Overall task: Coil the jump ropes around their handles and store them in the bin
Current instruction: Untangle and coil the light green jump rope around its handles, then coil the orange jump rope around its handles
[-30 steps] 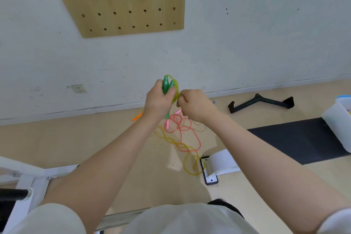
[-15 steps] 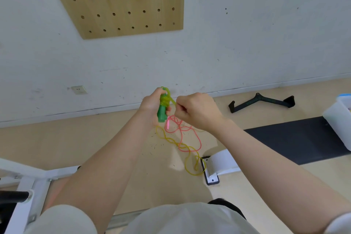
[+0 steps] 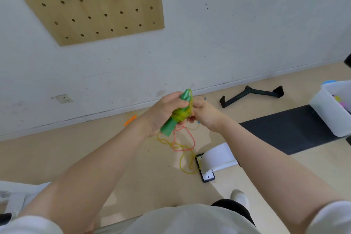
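White wall (image 3: pixel 228 34) w/ wooden pegboard (image 3: pixel 91 17) far left, outlet (image 3: pixel 64 98) low; beige floor (image 3: pixel 57 154), dark mat (image 3: pixel 288 129) right.

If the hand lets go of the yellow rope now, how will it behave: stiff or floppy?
Probably floppy: the yellow rope hangs from the green handles in loose loops down to the floor. It looks thin, so likely light. The wound turns may spring loose unless the right hand keeps tension.

head cam only | worn, looks forward-down | hands near centre | wall (image 3: pixel 228 34) far | floor (image 3: pixel 57 154) below
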Available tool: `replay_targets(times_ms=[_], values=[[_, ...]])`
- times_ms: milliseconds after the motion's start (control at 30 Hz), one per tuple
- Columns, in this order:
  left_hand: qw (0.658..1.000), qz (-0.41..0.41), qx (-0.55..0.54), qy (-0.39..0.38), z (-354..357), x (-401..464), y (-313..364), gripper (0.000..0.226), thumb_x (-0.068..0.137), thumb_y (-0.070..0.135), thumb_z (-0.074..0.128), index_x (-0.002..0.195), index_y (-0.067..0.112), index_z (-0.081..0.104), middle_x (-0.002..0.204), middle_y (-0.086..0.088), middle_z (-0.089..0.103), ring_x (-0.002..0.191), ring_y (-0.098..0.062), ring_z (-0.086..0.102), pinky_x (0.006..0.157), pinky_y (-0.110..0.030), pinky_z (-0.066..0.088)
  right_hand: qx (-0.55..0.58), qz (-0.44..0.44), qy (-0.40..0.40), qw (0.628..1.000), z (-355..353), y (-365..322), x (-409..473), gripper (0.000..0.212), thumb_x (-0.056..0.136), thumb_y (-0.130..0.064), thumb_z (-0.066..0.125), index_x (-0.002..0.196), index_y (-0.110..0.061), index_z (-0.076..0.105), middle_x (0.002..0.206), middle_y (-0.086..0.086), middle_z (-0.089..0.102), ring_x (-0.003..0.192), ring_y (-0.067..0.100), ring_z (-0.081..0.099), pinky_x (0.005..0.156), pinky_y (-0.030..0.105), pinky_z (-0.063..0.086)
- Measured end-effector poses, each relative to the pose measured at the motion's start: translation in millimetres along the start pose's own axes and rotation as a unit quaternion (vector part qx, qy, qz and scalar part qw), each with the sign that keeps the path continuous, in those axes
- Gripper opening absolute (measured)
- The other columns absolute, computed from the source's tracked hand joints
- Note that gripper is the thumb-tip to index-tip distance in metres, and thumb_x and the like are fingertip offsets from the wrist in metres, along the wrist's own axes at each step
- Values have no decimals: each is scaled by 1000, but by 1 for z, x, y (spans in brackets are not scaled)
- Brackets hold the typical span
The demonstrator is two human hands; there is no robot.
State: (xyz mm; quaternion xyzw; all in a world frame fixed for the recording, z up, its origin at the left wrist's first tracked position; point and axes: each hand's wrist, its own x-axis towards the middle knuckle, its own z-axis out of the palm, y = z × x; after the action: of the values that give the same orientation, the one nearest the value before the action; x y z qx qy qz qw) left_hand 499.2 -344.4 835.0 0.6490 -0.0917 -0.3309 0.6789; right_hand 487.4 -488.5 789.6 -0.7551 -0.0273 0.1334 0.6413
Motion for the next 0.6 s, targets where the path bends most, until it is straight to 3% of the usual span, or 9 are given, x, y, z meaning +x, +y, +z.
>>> replay_targets(times_ms=[67,133,233,333,400,500,600], values=[[995,30,79,54,15,13,4,17,73,24,54,84,12,53,74,-15,52,50,-18,50,46,-25,38,87,34,34,995,-6,-2,3,28,88,8,37,74,-4,58,66,10,60,54,12,55,52,21,47],[976,73,166,120,32,35,9,14,76,31,56,80,17,54,72,-2,51,62,-16,49,58,-29,40,228,69,66,969,-17,-5,5,26,93,-1,39,84,-8,62,75,7,64,65,13,62,67,26,56],[955,77,197,206,62,77,6,14,92,33,50,91,20,53,77,8,52,75,-11,51,68,-27,39,320,90,115,936,-58,0,-1,30,99,-18,37,88,-12,64,82,4,64,73,14,62,80,31,52],[969,30,130,207,103,126,-3,22,99,29,37,112,14,46,91,4,53,87,-12,52,75,-27,42,262,61,135,954,-115,12,-15,29,100,-25,36,103,-14,62,91,-3,63,85,11,62,88,31,50],[984,-4,47,174,139,164,-8,20,100,27,34,109,13,45,95,-2,54,90,-15,54,80,-32,45,210,51,139,966,-160,26,-23,28,98,-19,44,124,-12,52,106,0,60,97,11,60,92,29,49],[992,-41,-30,118,201,227,-11,33,99,32,33,115,10,52,106,-11,60,98,-21,58,89,-36,46,111,61,162,979,-240,52,-31,45,91,-13,54,135,-17,43,116,4,58,105,16,58,93,29,47],[992,-81,-59,70,271,288,-12,36,99,37,33,97,14,61,94,-7,65,93,-19,60,95,-35,43,65,96,179,977,-328,77,-46,46,92,-18,55,135,-20,41,112,-1,57,101,14,57,89,28,47]])
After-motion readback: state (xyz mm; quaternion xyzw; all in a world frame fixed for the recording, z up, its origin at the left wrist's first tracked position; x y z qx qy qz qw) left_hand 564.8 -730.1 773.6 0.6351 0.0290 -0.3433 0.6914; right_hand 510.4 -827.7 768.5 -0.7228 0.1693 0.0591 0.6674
